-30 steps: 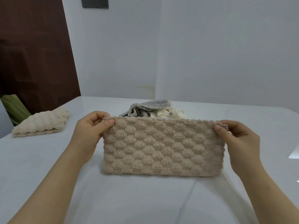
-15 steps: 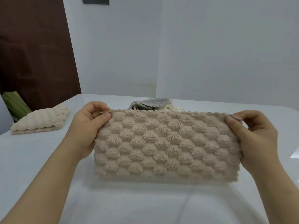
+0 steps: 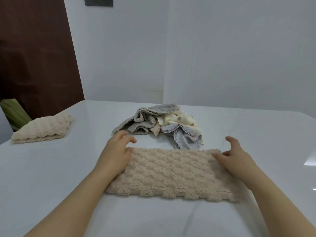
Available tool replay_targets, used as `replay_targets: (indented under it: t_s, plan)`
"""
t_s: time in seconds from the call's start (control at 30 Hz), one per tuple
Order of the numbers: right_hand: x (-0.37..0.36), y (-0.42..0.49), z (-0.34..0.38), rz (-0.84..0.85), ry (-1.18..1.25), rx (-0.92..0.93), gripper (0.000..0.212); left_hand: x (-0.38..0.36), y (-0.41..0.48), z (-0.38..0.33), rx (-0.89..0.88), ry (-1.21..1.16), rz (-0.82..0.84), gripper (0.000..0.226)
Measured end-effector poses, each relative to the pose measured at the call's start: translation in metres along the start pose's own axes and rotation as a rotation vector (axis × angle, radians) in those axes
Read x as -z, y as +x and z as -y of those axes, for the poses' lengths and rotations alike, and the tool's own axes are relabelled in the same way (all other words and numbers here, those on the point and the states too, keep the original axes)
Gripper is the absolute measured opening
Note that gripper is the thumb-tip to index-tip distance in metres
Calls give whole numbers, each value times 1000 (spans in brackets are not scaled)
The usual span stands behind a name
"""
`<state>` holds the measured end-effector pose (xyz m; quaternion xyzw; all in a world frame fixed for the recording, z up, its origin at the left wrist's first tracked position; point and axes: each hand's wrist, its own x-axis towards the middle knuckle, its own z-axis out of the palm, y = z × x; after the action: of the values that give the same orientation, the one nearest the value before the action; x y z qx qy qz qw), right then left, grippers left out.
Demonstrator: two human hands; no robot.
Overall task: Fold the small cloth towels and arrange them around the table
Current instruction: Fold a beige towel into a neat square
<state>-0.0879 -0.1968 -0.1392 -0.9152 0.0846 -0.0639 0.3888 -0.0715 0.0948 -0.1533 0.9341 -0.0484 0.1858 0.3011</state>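
Observation:
A beige bubble-textured towel (image 3: 172,175) lies flat on the white table (image 3: 51,168) in front of me, folded into a long rectangle. My left hand (image 3: 118,151) rests at its far left corner with loose fingers, holding nothing. At the far right corner my right hand (image 3: 234,156) touches the towel's edge with its fingers spread. Behind the towel sits a heap of unfolded towels (image 3: 162,125), grey, cream with dots and pale blue-grey. A folded cream towel (image 3: 42,129) lies at the table's left edge.
A dark brown door (image 3: 34,57) stands behind the left side of the table, with a green object (image 3: 13,112) below it. White walls close the back. The table's far edge runs just beyond the heap.
The beige towel was held upright by its top corners; it now lies flat on the table. Both hands have let go of the corners and opened.

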Motion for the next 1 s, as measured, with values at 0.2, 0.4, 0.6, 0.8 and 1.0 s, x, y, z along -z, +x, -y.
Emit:
replay_targets:
  t_s: [0.2, 0.4, 0.6, 0.8, 1.0]
  plan:
    - [-1, -9, 8, 179, -255, 19, 77, -17, -24, -43, -221, 330, 524, 59]
    - [1, -9, 12, 3, -73, 154, 61, -33, -31, -55, -168, 496, 597, 56]
    - [14, -5, -2, 71, -104, -29, 69, -49, -39, -76, -99, 484, 525, 57]
    - [18, -3, -5, 102, 29, -29, 60, -41, -41, -70, -134, 476, 544, 60]
    - [22, -9, 11, 67, 394, 51, 52, -44, -42, -69, -128, 477, 558, 61]
